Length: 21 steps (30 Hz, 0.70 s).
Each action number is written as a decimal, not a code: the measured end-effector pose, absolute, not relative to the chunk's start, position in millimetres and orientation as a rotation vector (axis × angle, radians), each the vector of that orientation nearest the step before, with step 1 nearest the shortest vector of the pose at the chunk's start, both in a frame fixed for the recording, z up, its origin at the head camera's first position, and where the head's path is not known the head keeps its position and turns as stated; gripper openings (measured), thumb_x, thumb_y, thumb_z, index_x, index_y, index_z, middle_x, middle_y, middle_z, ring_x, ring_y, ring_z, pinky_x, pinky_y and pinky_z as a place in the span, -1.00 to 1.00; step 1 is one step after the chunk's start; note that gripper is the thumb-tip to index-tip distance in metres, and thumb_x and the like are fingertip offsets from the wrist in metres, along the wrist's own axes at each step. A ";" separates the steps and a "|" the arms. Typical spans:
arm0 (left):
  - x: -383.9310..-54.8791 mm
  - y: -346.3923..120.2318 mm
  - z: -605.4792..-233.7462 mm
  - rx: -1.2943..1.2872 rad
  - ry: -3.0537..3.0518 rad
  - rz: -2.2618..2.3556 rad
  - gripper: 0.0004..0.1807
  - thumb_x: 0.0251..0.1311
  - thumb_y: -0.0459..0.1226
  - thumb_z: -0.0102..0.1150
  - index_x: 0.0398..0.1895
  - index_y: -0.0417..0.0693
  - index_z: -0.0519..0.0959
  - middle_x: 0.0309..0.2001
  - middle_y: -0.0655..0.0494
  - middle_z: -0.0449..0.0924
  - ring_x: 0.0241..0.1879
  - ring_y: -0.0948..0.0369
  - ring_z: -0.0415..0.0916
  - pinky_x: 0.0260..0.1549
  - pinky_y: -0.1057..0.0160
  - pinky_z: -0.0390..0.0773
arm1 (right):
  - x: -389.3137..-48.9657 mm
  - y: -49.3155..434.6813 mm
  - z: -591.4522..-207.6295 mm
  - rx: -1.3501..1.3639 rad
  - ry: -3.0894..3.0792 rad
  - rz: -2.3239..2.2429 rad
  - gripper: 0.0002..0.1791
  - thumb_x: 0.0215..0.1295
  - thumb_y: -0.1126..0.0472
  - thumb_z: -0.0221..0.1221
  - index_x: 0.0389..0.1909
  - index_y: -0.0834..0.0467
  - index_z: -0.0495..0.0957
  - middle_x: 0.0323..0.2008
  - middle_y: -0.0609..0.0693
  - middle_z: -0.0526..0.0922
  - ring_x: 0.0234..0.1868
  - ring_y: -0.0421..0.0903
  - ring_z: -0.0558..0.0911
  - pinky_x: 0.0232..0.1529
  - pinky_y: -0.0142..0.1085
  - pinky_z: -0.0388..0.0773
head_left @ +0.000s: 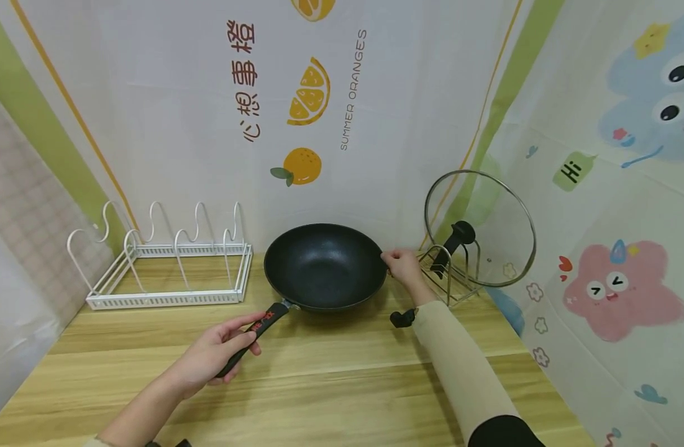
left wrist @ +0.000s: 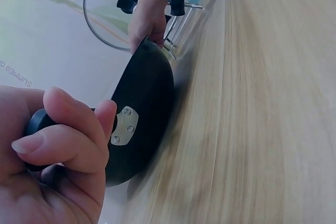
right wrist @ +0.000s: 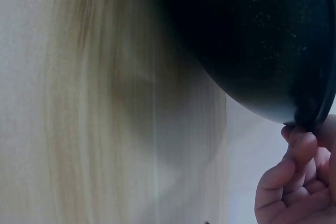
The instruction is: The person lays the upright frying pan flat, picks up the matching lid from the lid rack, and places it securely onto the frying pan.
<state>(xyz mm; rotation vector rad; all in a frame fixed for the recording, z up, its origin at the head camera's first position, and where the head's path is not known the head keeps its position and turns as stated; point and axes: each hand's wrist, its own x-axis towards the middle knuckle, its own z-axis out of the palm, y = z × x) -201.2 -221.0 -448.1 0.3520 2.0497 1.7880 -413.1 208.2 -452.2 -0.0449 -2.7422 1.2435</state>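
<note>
A black wok (head_left: 326, 267) sits upright at the back middle of the wooden table, its long handle (head_left: 269, 320) slanting toward the front left. My left hand (head_left: 221, 347) grips that handle, fingers curled round it in the left wrist view, where the metal bracket (left wrist: 125, 126) with rivets shows on the wok's side. At the wok's right rim, my right hand (head_left: 403, 267) pinches the edge between thumb and fingers. The right wrist view shows those fingertips (right wrist: 304, 148) at the rim, with the dark underside of the wok (right wrist: 252, 40) above the table.
A white rack (head_left: 168, 301) with several curved dividers stands at the back left. Behind my right forearm, a wire rack (head_left: 450, 282) holds a glass lid (head_left: 481, 230) with a black knob. Printed cloth (head_left: 191, 124) hangs behind the table (head_left: 330, 385) and along its sides.
</note>
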 end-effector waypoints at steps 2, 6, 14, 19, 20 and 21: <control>-201.7 -222.2 -448.7 0.355 2.050 1.787 -0.29 0.72 -0.07 0.07 0.77 -0.07 0.17 -0.03 -0.06 0.70 -0.68 0.33 0.39 -0.70 0.43 0.27 | -411.7 207.9 -452.6 -0.046 -2.733 1.258 -0.61 0.63 -0.02 0.22 -0.30 0.18 0.76 -0.53 -0.07 0.66 -0.30 -0.01 0.64 -0.24 -0.26 0.47; -202.9 -224.6 -450.2 0.351 2.056 1.784 -0.30 0.73 -0.07 0.07 0.77 -0.06 0.18 -0.05 -0.05 0.70 -0.68 0.32 0.38 -0.71 0.43 0.27 | -410.5 207.0 -453.9 -0.038 -2.714 1.282 -0.63 0.63 0.01 0.23 -0.28 0.20 0.77 -0.48 -0.02 0.68 -0.35 -0.08 0.62 -0.26 -0.29 0.48; -206.1 -227.6 -449.2 0.369 2.038 1.772 -0.31 0.74 -0.05 0.03 0.77 -0.04 0.18 -0.04 -0.07 0.69 -0.68 0.32 0.38 -0.72 0.43 0.25 | -409.1 207.0 -455.3 -0.060 -2.698 1.326 -0.64 0.64 0.01 0.21 -0.28 0.18 0.75 -0.43 -0.01 0.69 -0.39 -0.14 0.60 -0.25 -0.30 0.48; -208.9 -230.5 -447.5 0.409 2.021 1.767 -0.32 0.75 -0.08 0.02 0.77 -0.06 0.17 -0.06 -0.02 0.67 -0.66 0.34 0.40 -0.71 0.43 0.25 | -407.6 206.4 -455.5 -0.068 -2.686 1.340 -0.64 0.64 0.02 0.20 -0.29 0.19 0.73 -0.39 0.08 0.71 -0.39 -0.13 0.60 -0.25 -0.30 0.48; -209.6 -231.3 -447.2 0.415 2.022 1.763 -0.32 0.75 -0.08 0.01 0.77 -0.06 0.17 -0.07 -0.01 0.67 -0.66 0.34 0.40 -0.70 0.42 0.25 | -407.7 206.0 -455.8 -0.075 -2.683 1.345 -0.65 0.64 0.03 0.20 -0.28 0.19 0.74 -0.38 0.09 0.72 -0.40 -0.14 0.59 -0.25 -0.30 0.48; -210.4 -231.9 -447.0 0.420 2.022 1.760 -0.32 0.75 -0.08 0.01 0.77 -0.06 0.16 -0.07 -0.01 0.66 -0.66 0.34 0.39 -0.70 0.42 0.25 | -407.8 205.7 -456.1 -0.081 -2.680 1.351 -0.65 0.64 0.03 0.20 -0.28 0.19 0.74 -0.38 0.10 0.72 -0.40 -0.14 0.59 -0.26 -0.30 0.48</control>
